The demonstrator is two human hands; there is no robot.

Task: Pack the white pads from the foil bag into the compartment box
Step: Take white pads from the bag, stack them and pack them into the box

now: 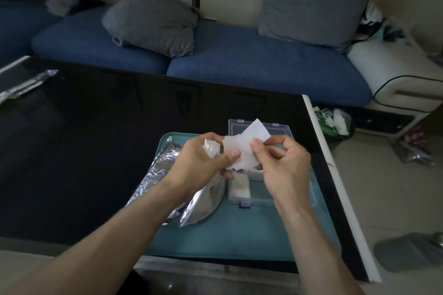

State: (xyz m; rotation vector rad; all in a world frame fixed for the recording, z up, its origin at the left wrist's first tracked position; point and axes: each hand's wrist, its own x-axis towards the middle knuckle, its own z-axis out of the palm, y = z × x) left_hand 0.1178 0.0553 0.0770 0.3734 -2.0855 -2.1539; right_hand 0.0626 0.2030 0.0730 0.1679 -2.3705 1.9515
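Above the compartment box (242,189), our left hand (201,163) and right hand (282,165) pinch white pads (247,148); we should peel singly, lay flat.

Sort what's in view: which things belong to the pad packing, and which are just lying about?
Job: white pads pinched by left hand and right hand; foil bag; compartment box; teal tray.
Lying about: foil wrapper, grey cushions, floor litter.

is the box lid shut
No, the clear lid stands open behind the box, and a stack of white pads shows in one compartment.
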